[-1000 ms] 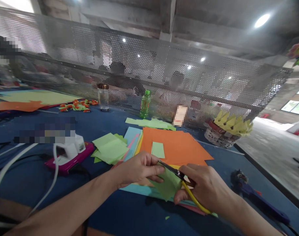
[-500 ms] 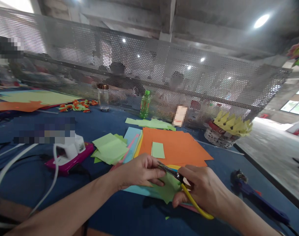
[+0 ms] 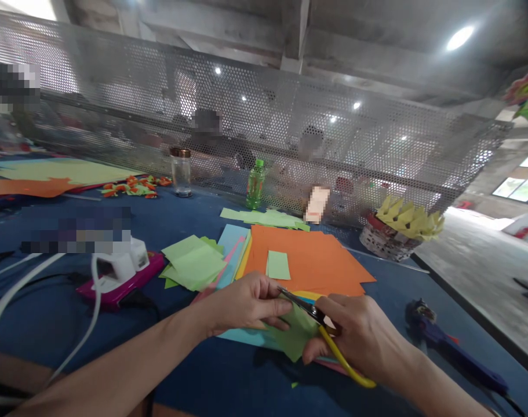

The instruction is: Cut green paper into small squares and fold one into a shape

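Note:
Between finger and thumb, my left hand (image 3: pixel 259 301) pinches a piece of green paper (image 3: pixel 295 333), which hangs down toward my right hand. My right hand (image 3: pixel 354 327) grips yellow-handled scissors (image 3: pixel 315 313), their blades pointing left along the paper's upper edge, close to my left fingertips. How far the blades are closed is hard to see. Beneath both hands lies a stack of coloured sheets, with orange paper (image 3: pixel 307 255) on top. A small light-green rectangle (image 3: pixel 278 265) rests on the orange. Left of the stack is a pile of green paper squares (image 3: pixel 193 262).
A magenta power strip (image 3: pixel 120 281) with white plugs and cables sits left. A blue glue gun (image 3: pixel 459 350) lies right. Farther back stand a glass jar (image 3: pixel 182 172), a green bottle (image 3: pixel 255 185) and a basket with yellow paper points (image 3: pixel 394 231). A perforated metal screen (image 3: pixel 255 116) borders the table.
The hands, scissors and green paper hold almost the same pose. The whole view has shifted very slightly.

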Demonstrator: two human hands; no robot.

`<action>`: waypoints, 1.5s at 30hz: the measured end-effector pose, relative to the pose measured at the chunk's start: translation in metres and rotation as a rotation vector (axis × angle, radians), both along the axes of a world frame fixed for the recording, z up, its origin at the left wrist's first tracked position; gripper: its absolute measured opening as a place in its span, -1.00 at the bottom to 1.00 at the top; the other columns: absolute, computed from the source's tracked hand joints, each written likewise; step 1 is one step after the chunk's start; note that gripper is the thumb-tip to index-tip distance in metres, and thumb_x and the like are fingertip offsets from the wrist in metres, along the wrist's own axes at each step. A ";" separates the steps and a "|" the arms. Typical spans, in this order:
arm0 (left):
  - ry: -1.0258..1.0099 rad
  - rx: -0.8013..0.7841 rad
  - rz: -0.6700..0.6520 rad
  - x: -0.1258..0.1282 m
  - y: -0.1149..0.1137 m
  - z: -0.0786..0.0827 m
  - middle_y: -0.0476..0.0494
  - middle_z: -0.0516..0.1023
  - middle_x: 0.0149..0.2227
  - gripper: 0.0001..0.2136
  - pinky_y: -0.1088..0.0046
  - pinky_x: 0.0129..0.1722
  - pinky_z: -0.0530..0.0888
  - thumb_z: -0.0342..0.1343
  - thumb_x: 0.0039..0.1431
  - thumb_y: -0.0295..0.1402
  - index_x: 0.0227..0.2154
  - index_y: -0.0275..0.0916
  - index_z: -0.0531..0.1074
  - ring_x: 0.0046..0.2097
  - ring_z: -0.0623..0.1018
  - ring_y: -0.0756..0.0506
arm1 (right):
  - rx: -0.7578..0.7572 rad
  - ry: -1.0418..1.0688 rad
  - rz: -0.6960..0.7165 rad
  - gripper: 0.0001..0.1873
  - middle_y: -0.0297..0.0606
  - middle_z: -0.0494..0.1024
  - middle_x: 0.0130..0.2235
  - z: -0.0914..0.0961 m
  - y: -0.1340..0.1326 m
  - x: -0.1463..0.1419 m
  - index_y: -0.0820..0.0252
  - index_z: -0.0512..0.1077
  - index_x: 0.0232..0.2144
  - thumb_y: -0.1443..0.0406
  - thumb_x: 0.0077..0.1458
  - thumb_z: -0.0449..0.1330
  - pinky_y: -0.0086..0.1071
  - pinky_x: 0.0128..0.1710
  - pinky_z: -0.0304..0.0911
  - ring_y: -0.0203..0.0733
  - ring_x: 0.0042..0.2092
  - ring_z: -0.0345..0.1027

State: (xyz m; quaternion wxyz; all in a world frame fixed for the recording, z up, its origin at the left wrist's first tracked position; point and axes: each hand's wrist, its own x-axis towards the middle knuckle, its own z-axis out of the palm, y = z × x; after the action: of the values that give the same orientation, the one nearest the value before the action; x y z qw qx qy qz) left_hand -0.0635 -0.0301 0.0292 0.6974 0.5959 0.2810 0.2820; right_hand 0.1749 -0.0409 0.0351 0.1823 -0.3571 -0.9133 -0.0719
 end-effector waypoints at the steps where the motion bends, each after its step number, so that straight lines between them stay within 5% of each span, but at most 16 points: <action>1: -0.001 0.000 -0.001 0.000 0.000 0.000 -0.16 0.65 -0.18 -0.75 0.44 -0.07 0.49 0.23 0.14 -0.21 -0.19 -0.24 0.61 -0.16 0.60 -0.07 | 0.003 -0.001 0.003 -0.39 -0.40 0.33 -0.63 -0.001 0.000 0.000 0.21 0.31 -0.58 -0.22 0.04 0.14 -0.43 -0.58 -0.19 -0.39 -0.63 0.18; 7: 0.017 -0.002 -0.001 -0.001 -0.001 -0.001 -0.17 0.65 -0.18 -0.75 0.41 -0.06 0.49 0.23 0.14 -0.19 -0.22 -0.24 0.62 -0.14 0.61 -0.10 | -0.104 0.106 -0.006 -0.38 -0.43 0.26 -0.64 0.000 0.000 -0.001 0.21 0.28 -0.60 -0.21 0.05 0.14 -0.44 -0.59 -0.19 -0.41 -0.62 0.05; 13: -0.045 -0.062 0.063 -0.003 0.001 0.001 -0.20 0.66 -0.24 -0.77 0.42 -0.06 0.50 0.25 0.13 -0.22 -0.28 -0.31 0.62 -0.18 0.62 -0.09 | -0.603 0.522 -0.104 -0.49 -0.51 0.16 -0.61 0.006 0.003 -0.002 0.20 0.36 -0.40 -0.14 0.08 0.17 -0.51 -0.61 -0.06 -0.40 -0.59 0.00; 19: -0.331 -0.260 0.304 -0.004 0.010 0.004 -0.13 0.64 -0.30 -0.91 0.43 -0.05 0.53 0.27 0.12 -0.40 -0.41 -0.35 0.60 -0.23 0.59 -0.02 | -1.050 0.953 0.019 -0.59 -0.46 0.37 -0.57 -0.004 0.002 -0.009 0.13 0.25 -0.25 -0.06 0.15 0.16 -0.43 -0.58 0.25 -0.28 -0.59 0.32; 23: -0.490 -0.340 0.469 -0.004 0.013 0.002 -0.07 0.63 -0.29 -0.93 0.44 -0.06 0.56 0.21 0.15 -0.51 -0.41 -0.33 0.58 -0.22 0.59 0.00 | -1.050 1.103 0.000 -0.57 -0.41 0.42 -0.37 -0.012 0.001 -0.016 0.10 0.25 -0.16 0.06 0.06 0.32 -0.43 -0.52 0.35 -0.27 -0.46 0.44; 28: -0.533 -0.364 0.448 0.000 0.009 0.003 -0.10 0.64 -0.26 -0.85 0.51 -0.13 0.59 0.10 0.24 -0.54 -0.35 -0.36 0.58 -0.21 0.60 0.00 | -1.018 1.141 -0.078 -0.40 -0.57 0.23 -0.46 -0.019 0.001 -0.027 0.07 0.26 -0.22 0.13 -0.24 0.49 -0.52 -0.65 0.29 -0.43 -0.60 0.26; 38: -0.470 -0.311 0.414 0.005 0.006 -0.001 -0.11 0.64 -0.23 -0.89 0.46 -0.12 0.57 0.15 0.22 -0.46 -0.31 -0.31 0.59 -0.20 0.59 -0.02 | -0.799 1.219 -0.144 -0.56 -0.49 0.26 -0.38 -0.018 0.000 -0.028 0.11 0.26 -0.26 0.16 -0.09 0.40 -0.53 -0.57 0.35 -0.44 -0.52 0.25; 42: -0.107 -0.064 0.453 -0.001 0.009 0.001 -0.20 0.63 -0.21 -0.77 0.36 -0.21 0.55 0.21 0.16 -0.24 -0.21 -0.29 0.55 -0.17 0.58 -0.15 | -0.820 1.179 -0.165 -0.57 -0.48 0.30 -0.37 -0.018 0.010 -0.018 0.11 0.26 -0.22 0.23 -0.09 0.38 -0.54 -0.57 0.33 -0.43 -0.48 0.22; 45: 0.136 0.286 0.523 -0.006 0.010 0.001 -0.24 0.55 -0.03 -0.65 0.27 0.01 0.44 0.24 0.10 -0.16 -0.10 -0.24 0.49 0.05 0.49 -0.23 | -0.890 1.044 -0.199 -0.64 -0.50 0.31 -0.42 -0.018 0.015 -0.013 0.11 0.25 -0.24 0.28 -0.06 0.32 -0.54 -0.59 0.28 -0.41 -0.50 0.21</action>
State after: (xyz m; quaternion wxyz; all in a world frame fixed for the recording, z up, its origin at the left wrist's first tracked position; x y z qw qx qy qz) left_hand -0.0699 -0.0204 0.0303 0.4897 0.6131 0.4283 0.4483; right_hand 0.1620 -0.0262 0.0168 0.4266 -0.4679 -0.6116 0.4743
